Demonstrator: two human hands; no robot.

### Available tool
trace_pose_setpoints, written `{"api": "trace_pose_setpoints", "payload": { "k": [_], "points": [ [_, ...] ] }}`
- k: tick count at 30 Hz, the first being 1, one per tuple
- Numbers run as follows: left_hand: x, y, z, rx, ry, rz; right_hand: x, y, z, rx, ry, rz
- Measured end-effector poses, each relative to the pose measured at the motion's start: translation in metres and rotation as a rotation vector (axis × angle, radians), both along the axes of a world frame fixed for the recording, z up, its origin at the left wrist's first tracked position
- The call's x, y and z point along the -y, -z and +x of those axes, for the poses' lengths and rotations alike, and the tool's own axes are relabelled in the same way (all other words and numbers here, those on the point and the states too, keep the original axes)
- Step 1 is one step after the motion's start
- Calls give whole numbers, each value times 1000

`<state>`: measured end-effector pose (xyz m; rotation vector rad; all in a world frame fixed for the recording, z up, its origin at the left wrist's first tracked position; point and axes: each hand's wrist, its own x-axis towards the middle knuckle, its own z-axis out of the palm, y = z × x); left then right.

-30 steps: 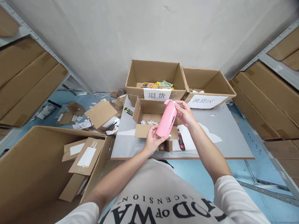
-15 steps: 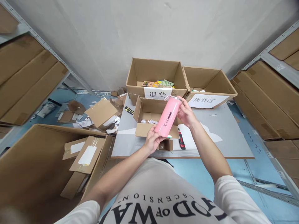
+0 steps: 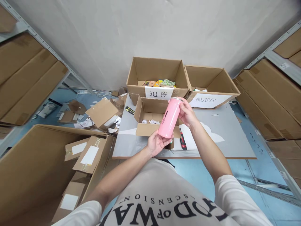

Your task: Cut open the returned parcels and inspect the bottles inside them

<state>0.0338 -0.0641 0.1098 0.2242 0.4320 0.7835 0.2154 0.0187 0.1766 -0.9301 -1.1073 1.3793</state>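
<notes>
Tilted between my two hands is a pink thermos bottle (image 3: 169,118) with dark lettering on its side and a metal rim at the top. My right hand (image 3: 187,113) grips it near the upper end, fingers closed around the rim side. Under the base, my left hand (image 3: 158,143) cups the bottle with fingers curled against it. Behind the bottle stands an open cardboard box (image 3: 148,129) with crumpled white paper inside. A red and black box cutter (image 3: 182,140) lies on the table just right of the bottle. A small box below the bottle is mostly hidden by my left hand.
Two large labelled cartons, a left one (image 3: 137,89) holding colourful packets and a right one (image 3: 231,89), stand at the table's back. A yellow and black cutter (image 3: 129,110) lies at left. A big carton (image 3: 28,150) with parcels stands left. Shelved boxes (image 3: 265,100) flank the right.
The bottle has turned about its length, so its lettering now faces further left. My left hand has shifted slightly right and opened a little beneath the base.
</notes>
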Motion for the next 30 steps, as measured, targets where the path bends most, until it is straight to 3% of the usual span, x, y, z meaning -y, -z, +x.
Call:
{"api": "trace_pose_setpoints", "payload": {
  "k": [3,9,14,19,23,30],
  "points": [
    [-1,4,2,-85,-47,44,-2,4,2,-2,35,-38],
    [-1,11,7,-483,-371,386,-4,5,7,-21,94,-75],
    [-1,11,12,-619,-439,462,-5,4,6,-30,117,-85],
    [-1,12,12,-579,-482,463,-4,2,5,26,93,-82],
    [-2,11,5,-431,-485,352,-2,-3,9,70,21,-50],
    [0,-2,-2,-137,-210,99,-1,-1,10,8,-21,20]
  ]
}}
